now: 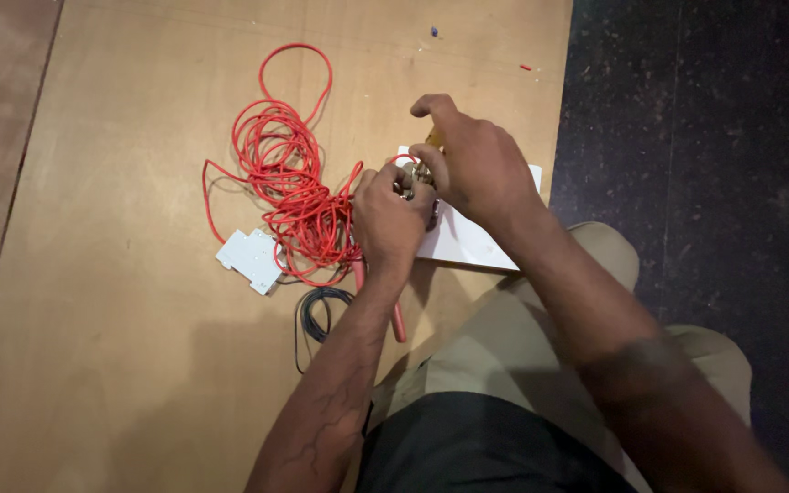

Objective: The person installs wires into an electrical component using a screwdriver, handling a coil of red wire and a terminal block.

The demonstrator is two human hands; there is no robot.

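Fingers of the left hand (385,219) pinch a small metal fitting (415,183) from its left. Right hand (477,164) closes over it from above-right, equally near, gripping a yellowish handle (435,139).

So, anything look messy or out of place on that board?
The red wire lies in a loose tangle beside the left hand, one loop straying outward. Small bits are scattered near the board's far edge. Nothing looks damaged.

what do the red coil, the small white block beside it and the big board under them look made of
Red coil: likely plastic-insulated wire, smooth, bending in loose, springy loops. White block: probably moulded plastic, matte, with stepped, notched edges. Board: looks like plywood or hardboard, tan and dull, with faint grain and a straight cut edge.
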